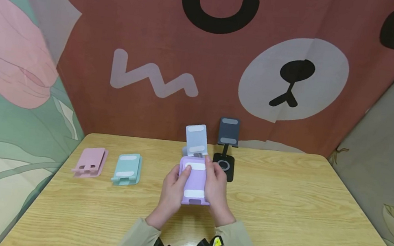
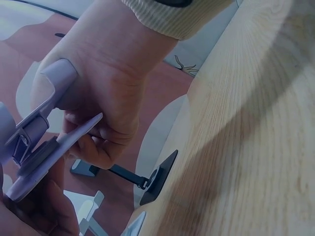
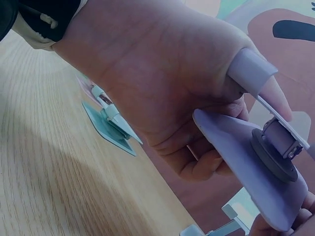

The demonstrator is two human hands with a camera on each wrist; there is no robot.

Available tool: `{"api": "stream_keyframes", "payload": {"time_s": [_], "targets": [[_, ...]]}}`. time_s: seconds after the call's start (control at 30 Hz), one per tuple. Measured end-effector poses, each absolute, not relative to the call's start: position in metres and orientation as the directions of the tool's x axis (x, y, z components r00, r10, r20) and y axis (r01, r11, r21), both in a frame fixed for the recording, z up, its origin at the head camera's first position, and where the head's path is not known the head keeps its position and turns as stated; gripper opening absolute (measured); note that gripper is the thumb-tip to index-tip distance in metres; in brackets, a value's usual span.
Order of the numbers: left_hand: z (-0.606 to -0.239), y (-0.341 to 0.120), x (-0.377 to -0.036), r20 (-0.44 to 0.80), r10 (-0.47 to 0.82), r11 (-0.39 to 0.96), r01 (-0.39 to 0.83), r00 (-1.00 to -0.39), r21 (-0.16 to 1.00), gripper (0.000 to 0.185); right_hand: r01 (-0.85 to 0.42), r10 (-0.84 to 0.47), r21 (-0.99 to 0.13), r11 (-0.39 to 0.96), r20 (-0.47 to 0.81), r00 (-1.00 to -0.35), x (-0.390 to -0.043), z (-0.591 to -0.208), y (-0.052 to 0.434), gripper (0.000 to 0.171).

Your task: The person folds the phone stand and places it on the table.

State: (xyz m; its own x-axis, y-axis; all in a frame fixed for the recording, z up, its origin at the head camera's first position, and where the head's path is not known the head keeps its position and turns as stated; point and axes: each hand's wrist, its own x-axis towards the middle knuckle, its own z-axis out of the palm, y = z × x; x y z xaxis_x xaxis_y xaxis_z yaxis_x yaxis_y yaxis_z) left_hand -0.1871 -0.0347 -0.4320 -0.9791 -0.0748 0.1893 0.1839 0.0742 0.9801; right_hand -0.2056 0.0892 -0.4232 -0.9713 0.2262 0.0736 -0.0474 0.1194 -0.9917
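A purple folding phone stand [image 1: 197, 179] with white pads is held up between both hands over the middle of the table. My left hand [image 1: 172, 190] grips its left edge, thumb on the face. On the opposite edge, my right hand [image 1: 217, 189] grips it the same way. In the right wrist view the stand's base plate [image 3: 231, 152] is spread slightly from the upper plate, with a round dark disc and a hinge between them. Curled fingers reach under the base in both wrist views.
Behind the hands stand an unfolded light blue phone stand [image 1: 196, 138] and an unfolded black one [image 1: 229, 132]. A folded pink stand [image 1: 90, 161] and a folded teal stand [image 1: 127, 166] lie on the wooden table [image 1: 300, 209] to the left. A patterned cloth [image 1: 139, 112] hangs at the back.
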Motion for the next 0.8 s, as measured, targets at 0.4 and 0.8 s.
{"api": "stream_keyframes", "payload": {"time_s": [0.4,0.8], "targets": [[-0.4334,-0.0360,-0.1881,0.184,-0.093,0.077,0.177,-0.979,0.981,0.043,-0.041,0.217,-0.993,0.115,0.066,-0.974,-0.2052,-0.4230,0.0883,0.051],[-0.4325,-0.0368,-0.1872,0.183,-0.060,0.075,0.178,-0.981,0.981,0.046,-0.038,0.223,-0.994,0.103,0.060,-0.973,-0.2049,-0.4234,0.0865,0.049]]}}
